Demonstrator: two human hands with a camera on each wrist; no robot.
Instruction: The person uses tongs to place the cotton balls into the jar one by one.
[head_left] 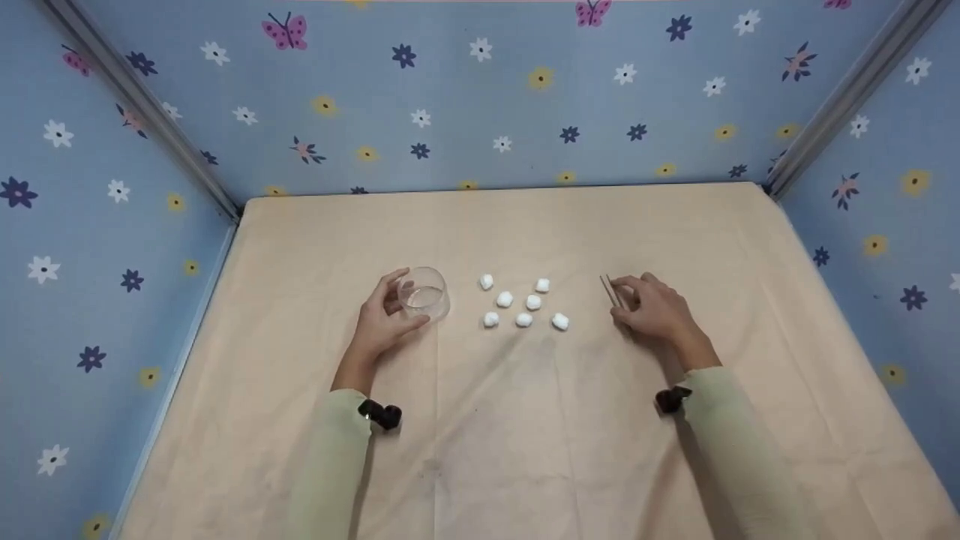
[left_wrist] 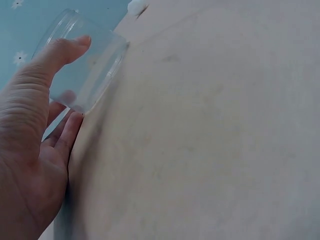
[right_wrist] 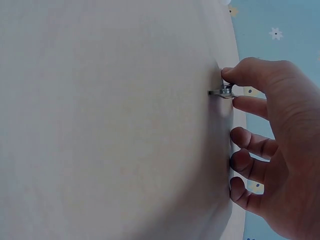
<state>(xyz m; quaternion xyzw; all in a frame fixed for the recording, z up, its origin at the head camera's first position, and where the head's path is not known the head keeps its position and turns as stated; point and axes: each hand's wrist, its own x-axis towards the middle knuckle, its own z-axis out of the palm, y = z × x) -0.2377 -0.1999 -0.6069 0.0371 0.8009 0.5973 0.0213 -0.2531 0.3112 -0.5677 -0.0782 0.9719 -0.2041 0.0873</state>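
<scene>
My left hand [head_left: 381, 315] is around a clear plastic cup [head_left: 425, 300], thumb on the near side and fingers on the far side. The left wrist view shows the thumb lying along the wall of the cup [left_wrist: 95, 60]. To the right, my right hand [head_left: 656, 307] pinches a pair of metal tweezers [head_left: 610, 291] between thumb and forefinger, close to the cloth. In the right wrist view the tweezers [right_wrist: 222, 92] appear nearly end-on, and the other fingers are curled beside them. Several white cotton balls [head_left: 504, 299] lie loosely grouped between the two hands, touched by neither.
A beige cloth [head_left: 495, 420] with creases covers the table. Blue walls [head_left: 480, 97] patterned with flowers and butterflies enclose its back and both sides. Metal posts [head_left: 150, 105] stand at the back corners.
</scene>
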